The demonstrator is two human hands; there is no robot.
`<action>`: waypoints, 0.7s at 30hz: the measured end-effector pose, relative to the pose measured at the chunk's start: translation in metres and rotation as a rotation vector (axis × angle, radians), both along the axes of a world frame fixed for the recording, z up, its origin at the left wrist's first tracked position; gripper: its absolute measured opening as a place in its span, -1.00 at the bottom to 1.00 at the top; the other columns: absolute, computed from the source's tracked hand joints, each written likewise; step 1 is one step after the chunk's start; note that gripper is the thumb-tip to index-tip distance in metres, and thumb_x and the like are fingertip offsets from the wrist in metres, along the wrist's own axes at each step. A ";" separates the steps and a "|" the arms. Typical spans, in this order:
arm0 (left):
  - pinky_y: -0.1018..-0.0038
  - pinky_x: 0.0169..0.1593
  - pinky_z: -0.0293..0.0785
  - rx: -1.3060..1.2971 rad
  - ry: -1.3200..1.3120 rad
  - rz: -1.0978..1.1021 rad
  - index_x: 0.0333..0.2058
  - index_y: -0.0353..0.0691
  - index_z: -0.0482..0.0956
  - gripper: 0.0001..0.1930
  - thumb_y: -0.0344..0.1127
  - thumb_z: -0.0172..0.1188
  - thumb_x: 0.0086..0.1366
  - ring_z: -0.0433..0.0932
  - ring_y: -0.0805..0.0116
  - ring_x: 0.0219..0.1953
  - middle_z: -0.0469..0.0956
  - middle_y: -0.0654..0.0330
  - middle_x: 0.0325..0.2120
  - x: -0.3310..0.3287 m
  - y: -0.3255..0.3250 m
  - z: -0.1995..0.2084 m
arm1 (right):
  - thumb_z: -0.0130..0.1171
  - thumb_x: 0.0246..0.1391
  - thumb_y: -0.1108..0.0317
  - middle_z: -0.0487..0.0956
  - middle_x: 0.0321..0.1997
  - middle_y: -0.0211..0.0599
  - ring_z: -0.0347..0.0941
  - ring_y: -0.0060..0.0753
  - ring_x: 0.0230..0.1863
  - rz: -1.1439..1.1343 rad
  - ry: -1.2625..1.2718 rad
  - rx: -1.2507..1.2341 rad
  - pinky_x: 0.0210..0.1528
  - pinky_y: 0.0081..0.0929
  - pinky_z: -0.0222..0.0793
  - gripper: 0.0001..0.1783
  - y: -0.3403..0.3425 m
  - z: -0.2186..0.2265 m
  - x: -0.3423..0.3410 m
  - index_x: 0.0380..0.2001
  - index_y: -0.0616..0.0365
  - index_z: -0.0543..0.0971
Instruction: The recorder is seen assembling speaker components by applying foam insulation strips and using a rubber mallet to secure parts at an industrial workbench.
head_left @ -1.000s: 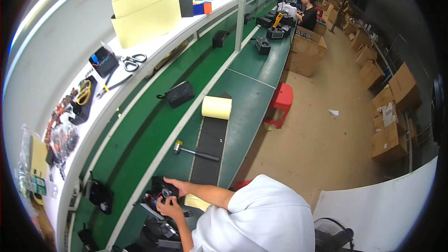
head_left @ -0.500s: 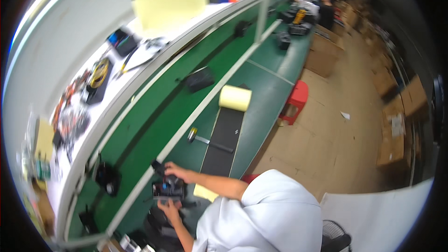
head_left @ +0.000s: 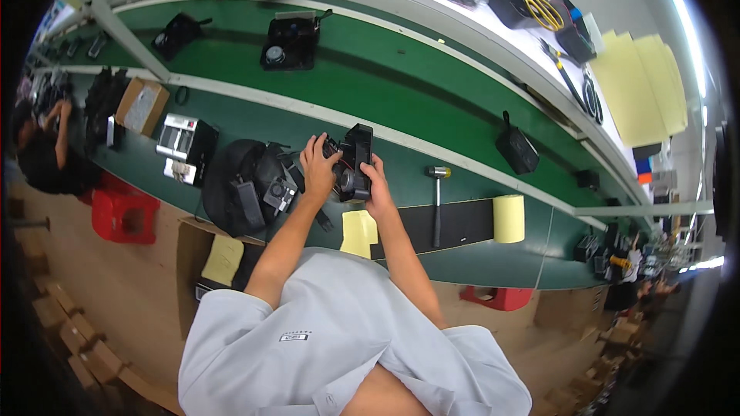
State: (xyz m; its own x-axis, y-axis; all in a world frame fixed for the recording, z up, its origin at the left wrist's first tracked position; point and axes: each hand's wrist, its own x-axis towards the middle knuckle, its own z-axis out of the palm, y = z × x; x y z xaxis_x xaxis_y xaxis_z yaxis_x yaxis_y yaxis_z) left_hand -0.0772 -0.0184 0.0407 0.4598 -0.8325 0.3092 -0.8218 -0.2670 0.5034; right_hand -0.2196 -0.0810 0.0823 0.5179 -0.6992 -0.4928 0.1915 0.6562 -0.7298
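In front of me, over the bench, I have a black boxy plastic housing [head_left: 358, 143] with a round speaker-like part and thin red wires showing at its open side. My right hand [head_left: 378, 183] grips its right side, thumb and fingers closed on the edge. At the left, my left hand [head_left: 317, 166] has bent fingers pressed on a dark part beside the housing; what lies under them is mostly hidden. Left of my hands is a heap of black parts [head_left: 239, 185], with a small silver-and-black device [head_left: 279, 194] on it.
A hammer [head_left: 437, 192] lies across a black mat [head_left: 466, 219], which ends at a yellow roll [head_left: 508, 219]. A yellow sheet [head_left: 358, 233] lies near my right forearm. Black housings [head_left: 293, 40] sit on the green belt [head_left: 432, 100] beyond the white rail. A co-worker [head_left: 50, 139] is far left.
My view has swung round, so the bench now runs across it. Both hands stay at the black housing, which now appears more upright; the left hand has moved onto a dark part beside it.
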 end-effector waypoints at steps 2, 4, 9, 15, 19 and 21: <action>0.04 0.28 0.11 -0.046 0.016 0.005 -0.17 0.02 0.73 -0.53 -0.62 0.20 -0.08 0.20 -0.05 0.31 0.31 0.01 0.22 0.004 0.004 -0.007 | 0.15 0.18 0.26 0.46 0.07 -0.22 0.54 -0.37 -0.07 -0.015 -0.047 -0.027 -0.11 -0.37 0.54 -0.34 0.000 -0.003 0.000 0.30 0.01 0.16; 0.07 0.24 0.14 -0.132 0.043 0.018 -0.18 -0.01 0.73 -0.53 -0.61 0.19 -0.09 0.27 0.01 0.26 0.40 0.02 0.13 0.003 0.009 -0.012 | 0.17 0.16 0.28 0.48 0.01 -0.20 0.52 -0.39 -0.10 -0.040 0.002 -0.069 -0.13 -0.40 0.51 -0.35 0.001 -0.005 0.002 0.28 0.01 0.19; 0.09 0.23 0.17 -0.168 0.063 0.109 -0.21 -0.12 0.70 -0.61 -0.60 0.18 -0.07 0.28 0.01 0.25 0.42 0.02 0.09 -0.003 0.009 -0.019 | 0.22 0.13 0.34 0.49 -0.07 -0.19 0.49 -0.43 -0.13 -0.021 0.124 -0.149 -0.13 -0.46 0.46 -0.37 -0.009 -0.005 0.003 0.24 0.01 0.24; -0.02 0.24 0.15 -0.004 0.007 0.042 -0.33 -0.18 0.73 -0.73 -0.49 0.25 -0.08 0.21 -0.03 0.30 0.42 0.02 0.11 0.006 0.000 -0.014 | 0.27 0.10 0.35 0.50 -0.12 -0.22 0.45 -0.46 -0.14 0.077 0.233 -0.286 -0.11 -0.47 0.41 -0.38 -0.016 -0.003 0.008 0.21 0.01 0.28; -0.02 0.26 0.13 0.086 -0.027 0.061 -0.37 -0.16 0.75 -0.77 -0.45 0.27 -0.09 0.16 -0.05 0.32 0.41 0.02 0.14 0.007 -0.003 -0.004 | 0.36 -0.01 0.29 0.49 -0.07 -0.19 0.45 -0.38 -0.10 0.152 0.449 -0.513 -0.06 -0.42 0.41 -0.35 -0.025 -0.007 0.012 0.16 0.03 0.37; -0.03 0.27 0.11 0.159 -0.067 0.075 -0.39 -0.16 0.77 -0.79 -0.43 0.27 -0.07 0.16 -0.04 0.32 0.40 0.04 0.18 0.007 -0.005 -0.002 | 0.40 -0.06 0.26 0.48 -0.04 -0.16 0.46 -0.32 -0.07 0.186 0.506 -0.619 -0.02 -0.39 0.40 -0.33 -0.034 -0.013 0.013 0.15 0.04 0.41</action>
State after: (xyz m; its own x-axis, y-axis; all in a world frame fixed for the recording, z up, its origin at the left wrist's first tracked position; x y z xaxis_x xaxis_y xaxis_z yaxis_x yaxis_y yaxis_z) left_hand -0.0698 -0.0238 0.0385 0.5049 -0.8376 0.2084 -0.8271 -0.4004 0.3944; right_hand -0.2067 -0.1154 0.0693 0.4707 -0.8457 -0.2514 -0.3303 0.0953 -0.9390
